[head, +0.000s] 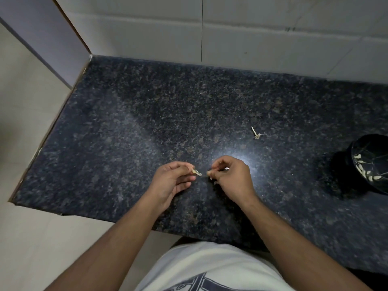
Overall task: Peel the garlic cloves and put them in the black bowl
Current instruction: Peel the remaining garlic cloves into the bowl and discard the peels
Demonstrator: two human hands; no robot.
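Pinching one clove (197, 172) between them, left hand (172, 181) and right hand (231, 177) gripped its ends; bowl (357, 148) lay far right, nearer right hand

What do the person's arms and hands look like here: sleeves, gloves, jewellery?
Both forearms are bare up to the frame edge, with no sleeves in view. The left hand and right hand wear no gloves, and no rings, watch or bracelets are visible. A white printed shirt covers the torso.
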